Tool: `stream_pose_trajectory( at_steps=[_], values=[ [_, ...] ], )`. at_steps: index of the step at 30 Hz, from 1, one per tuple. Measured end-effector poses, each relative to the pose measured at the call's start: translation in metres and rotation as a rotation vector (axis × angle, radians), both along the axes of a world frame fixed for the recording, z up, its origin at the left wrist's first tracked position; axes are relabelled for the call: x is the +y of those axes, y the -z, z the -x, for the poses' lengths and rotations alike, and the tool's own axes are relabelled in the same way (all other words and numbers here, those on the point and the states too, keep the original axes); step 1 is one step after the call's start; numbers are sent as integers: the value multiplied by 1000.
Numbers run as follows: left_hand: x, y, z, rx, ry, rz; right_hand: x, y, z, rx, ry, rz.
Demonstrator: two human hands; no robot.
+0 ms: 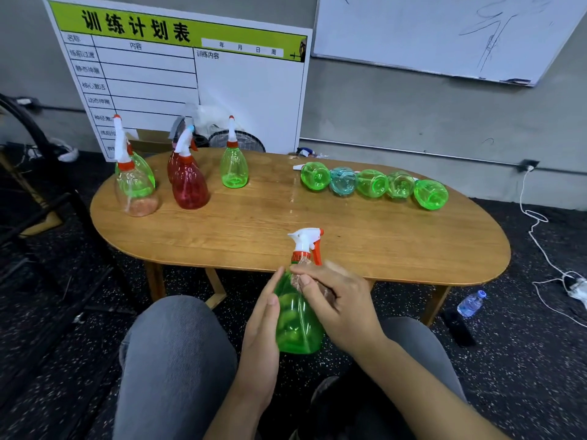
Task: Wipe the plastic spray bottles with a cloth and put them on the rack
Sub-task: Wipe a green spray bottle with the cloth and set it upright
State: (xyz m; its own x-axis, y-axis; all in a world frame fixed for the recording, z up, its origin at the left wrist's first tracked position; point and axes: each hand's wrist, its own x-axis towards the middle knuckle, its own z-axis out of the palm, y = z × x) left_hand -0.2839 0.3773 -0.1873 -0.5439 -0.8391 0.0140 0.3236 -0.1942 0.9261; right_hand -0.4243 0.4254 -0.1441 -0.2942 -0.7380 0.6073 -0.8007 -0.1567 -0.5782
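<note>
A green spray bottle (297,325) with a white and red trigger head stands upright between my hands, in front of the table's near edge. My left hand (263,322) lies flat against its left side with straight fingers. My right hand (336,300) presses a thin, clear pinkish cloth (301,274) against the bottle's shoulder, fingers curled round it. On the wooden table (254,230) several bottles stand upright at the left: a clear one (136,192), a red one (190,185), a green one (234,168). Several more lie on their sides in a row (374,184) at the right.
A printed schedule board (190,74) leans on the wall behind the table, beside a whiteboard (444,33). A water bottle (470,303) and white cable (540,249) lie on the dark floor to the right. A black frame (47,198) stands left. My knees are below the table edge.
</note>
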Motion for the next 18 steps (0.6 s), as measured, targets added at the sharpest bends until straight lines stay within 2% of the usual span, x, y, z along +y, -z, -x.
stream_pose_trajectory(
  at_steps=[6, 9, 12, 15, 18],
  values=[
    [0, -2, -2, 21, 26, -6, 31, 14, -21, 390, -217, 49],
    [0, -4, -3, 35, 40, -20, 44, 20, -21, 473, -272, 32],
    [0, -6, -3, 17, 48, 6, 42, 13, -13, 378, -267, 53],
    [2, -7, -1, -2, 49, 47, 24, -2, -3, 123, -101, 108],
    [3, -7, 0, -17, 43, 74, 2, -11, 5, 34, 42, 36]
  ],
)
